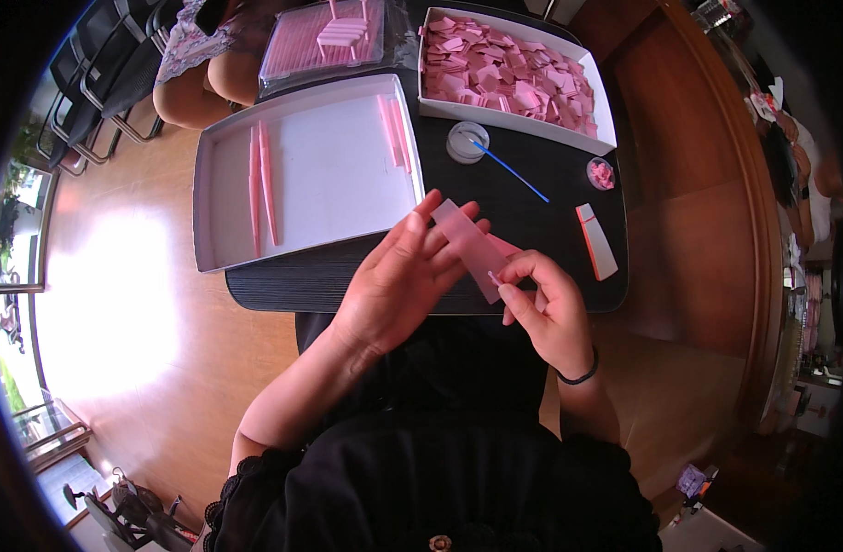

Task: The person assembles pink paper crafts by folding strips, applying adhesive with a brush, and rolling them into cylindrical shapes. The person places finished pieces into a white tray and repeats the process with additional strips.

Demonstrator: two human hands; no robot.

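Note:
A thin, translucent pink strip [467, 241] lies slantwise across the spread fingers of my left hand [408, 276], whose palm faces up. My right hand [542, 300] pinches a small pink piece between thumb and forefinger at the strip's lower end. Another pink piece shows partly behind the strip. Beyond my hands, a blue-handled brush [515, 171] rests with its tip in a small round clear dish [468, 143]. To the right are a small tub of crumpled pink bits [600, 174] and a white block with an orange-red side [598, 241].
A shallow white box lid [332, 172] with several slim pink rolls overlaps the black table [311, 286]. Behind stand a white box of pink pieces [518, 117] and a clear case of pink rods [283, 52] bearing a small pink stand. A seated person's legs [187, 96] are at upper left.

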